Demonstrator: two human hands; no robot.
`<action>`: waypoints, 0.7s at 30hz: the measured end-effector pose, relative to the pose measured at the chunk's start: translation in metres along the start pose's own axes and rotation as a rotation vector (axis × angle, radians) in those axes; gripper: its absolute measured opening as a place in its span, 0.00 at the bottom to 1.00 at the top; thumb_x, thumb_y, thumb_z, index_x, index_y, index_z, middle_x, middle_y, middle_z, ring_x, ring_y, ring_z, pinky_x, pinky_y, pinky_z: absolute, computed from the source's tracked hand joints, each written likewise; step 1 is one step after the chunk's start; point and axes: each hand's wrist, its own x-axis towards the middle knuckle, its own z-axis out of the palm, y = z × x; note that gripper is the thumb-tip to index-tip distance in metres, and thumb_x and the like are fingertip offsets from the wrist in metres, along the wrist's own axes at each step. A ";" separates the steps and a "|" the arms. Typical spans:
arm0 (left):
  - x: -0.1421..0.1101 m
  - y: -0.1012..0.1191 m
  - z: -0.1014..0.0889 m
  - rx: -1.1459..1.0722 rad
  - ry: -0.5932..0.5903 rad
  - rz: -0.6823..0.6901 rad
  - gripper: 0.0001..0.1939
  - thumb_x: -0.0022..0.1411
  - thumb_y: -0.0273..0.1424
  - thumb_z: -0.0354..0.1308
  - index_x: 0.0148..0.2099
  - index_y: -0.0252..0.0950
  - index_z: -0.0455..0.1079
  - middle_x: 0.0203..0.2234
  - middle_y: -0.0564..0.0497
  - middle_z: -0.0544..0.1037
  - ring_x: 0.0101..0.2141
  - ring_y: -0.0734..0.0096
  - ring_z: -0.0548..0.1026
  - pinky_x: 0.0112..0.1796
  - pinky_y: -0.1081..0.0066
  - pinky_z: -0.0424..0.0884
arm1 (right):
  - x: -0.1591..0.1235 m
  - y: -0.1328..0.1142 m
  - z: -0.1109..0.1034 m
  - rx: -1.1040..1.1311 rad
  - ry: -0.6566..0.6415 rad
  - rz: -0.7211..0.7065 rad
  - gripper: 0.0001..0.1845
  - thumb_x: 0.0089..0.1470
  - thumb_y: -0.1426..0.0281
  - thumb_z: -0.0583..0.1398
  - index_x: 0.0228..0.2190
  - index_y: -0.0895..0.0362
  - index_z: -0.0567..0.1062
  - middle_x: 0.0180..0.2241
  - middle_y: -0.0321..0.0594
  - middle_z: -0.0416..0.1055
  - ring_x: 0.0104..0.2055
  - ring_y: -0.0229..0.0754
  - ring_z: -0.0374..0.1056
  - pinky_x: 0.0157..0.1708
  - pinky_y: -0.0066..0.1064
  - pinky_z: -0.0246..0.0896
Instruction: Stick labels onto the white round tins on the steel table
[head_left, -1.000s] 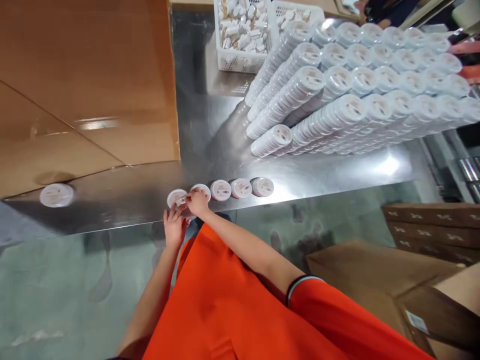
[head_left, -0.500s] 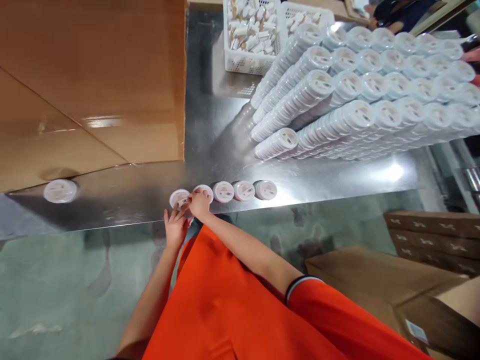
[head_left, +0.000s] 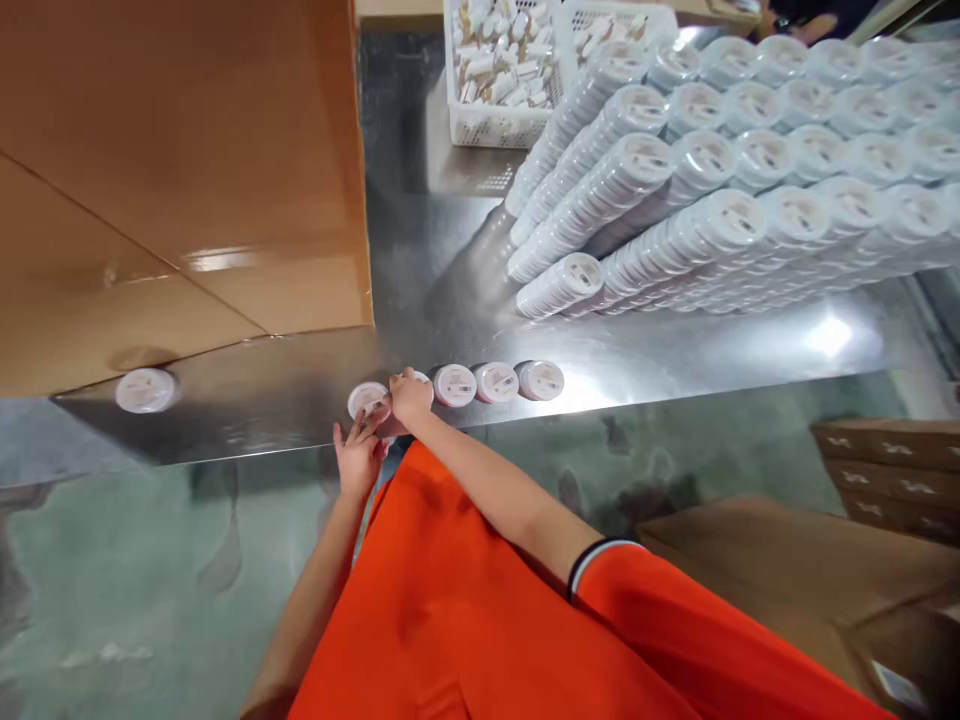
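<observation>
Several small round white tins stand in a row along the near edge of a steel table (head_left: 420, 260). My left hand (head_left: 358, 455) reaches up from below the edge, its fingers spread against the leftmost tin (head_left: 366, 399). My right hand (head_left: 411, 398) is closed in a pinch over the second tin, most of which it hides. What the pinch holds is too small to make out. Three more tins (head_left: 496, 381) follow to the right. A single tin (head_left: 144, 390) sits apart at the far left.
A large cardboard box (head_left: 172, 170) fills the table's left half. Tall leaning stacks of the same white tins (head_left: 712, 180) cover the right. White plastic baskets (head_left: 502, 70) of small parts stand at the back. Cardboard boxes (head_left: 817, 560) sit on the floor at right.
Both hands stay on the two leftmost tins. My right hand has closed further over the second tin. The view has shifted slightly.
</observation>
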 end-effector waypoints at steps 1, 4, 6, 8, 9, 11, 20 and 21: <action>0.000 -0.001 0.000 -0.004 -0.008 -0.007 0.15 0.64 0.30 0.51 0.24 0.39 0.68 0.55 0.51 0.73 0.62 0.54 0.61 0.62 0.41 0.40 | 0.001 0.000 -0.001 0.019 -0.003 -0.001 0.12 0.55 0.68 0.59 0.41 0.57 0.77 0.46 0.52 0.70 0.44 0.51 0.71 0.44 0.41 0.61; 0.002 -0.004 0.000 -0.052 -0.034 -0.045 0.15 0.63 0.30 0.52 0.23 0.40 0.69 0.55 0.51 0.74 0.62 0.55 0.61 0.62 0.40 0.39 | -0.002 0.005 -0.007 0.097 0.009 -0.025 0.11 0.56 0.73 0.56 0.39 0.60 0.77 0.45 0.54 0.71 0.44 0.52 0.70 0.45 0.43 0.60; 0.003 -0.004 -0.002 -0.130 -0.013 -0.077 0.16 0.63 0.31 0.52 0.24 0.40 0.71 0.54 0.49 0.74 0.62 0.54 0.62 0.62 0.41 0.41 | -0.010 0.015 -0.013 0.179 0.030 -0.078 0.11 0.56 0.74 0.55 0.38 0.61 0.76 0.43 0.52 0.72 0.44 0.50 0.70 0.45 0.41 0.60; 0.002 -0.001 -0.006 -0.268 0.077 -0.115 0.15 0.63 0.34 0.51 0.26 0.40 0.74 0.54 0.47 0.74 0.61 0.54 0.64 0.62 0.44 0.46 | -0.024 0.027 -0.016 0.265 0.037 -0.170 0.10 0.57 0.71 0.56 0.40 0.59 0.75 0.41 0.46 0.73 0.42 0.44 0.70 0.44 0.35 0.61; 0.001 0.001 -0.009 -0.360 0.133 -0.134 0.15 0.63 0.35 0.51 0.28 0.40 0.75 0.54 0.45 0.74 0.60 0.54 0.65 0.62 0.47 0.50 | -0.032 0.032 -0.016 0.322 0.024 -0.241 0.11 0.56 0.70 0.58 0.41 0.58 0.74 0.40 0.43 0.74 0.41 0.41 0.69 0.42 0.32 0.62; -0.001 0.006 -0.014 -0.562 0.220 -0.183 0.15 0.62 0.38 0.51 0.32 0.38 0.77 0.53 0.43 0.75 0.58 0.55 0.68 0.60 0.51 0.57 | -0.048 0.040 -0.012 0.539 -0.048 -0.421 0.16 0.51 0.68 0.62 0.43 0.56 0.72 0.41 0.39 0.73 0.39 0.37 0.69 0.39 0.27 0.63; 0.001 0.039 -0.027 -1.109 0.229 -0.395 0.19 0.51 0.42 0.64 0.41 0.35 0.74 0.41 0.44 0.79 0.44 0.62 0.76 0.48 0.63 0.70 | -0.075 0.041 -0.001 1.192 -0.126 -0.402 0.06 0.47 0.77 0.58 0.30 0.57 0.69 0.25 0.31 0.67 0.27 0.34 0.65 0.30 0.27 0.62; 0.001 0.042 -0.027 -1.146 0.223 -0.406 0.18 0.48 0.42 0.66 0.39 0.35 0.73 0.37 0.46 0.79 0.40 0.64 0.77 0.45 0.64 0.72 | -0.076 0.043 -0.002 1.192 -0.126 -0.391 0.06 0.47 0.77 0.58 0.30 0.57 0.69 0.25 0.31 0.67 0.27 0.34 0.65 0.29 0.27 0.62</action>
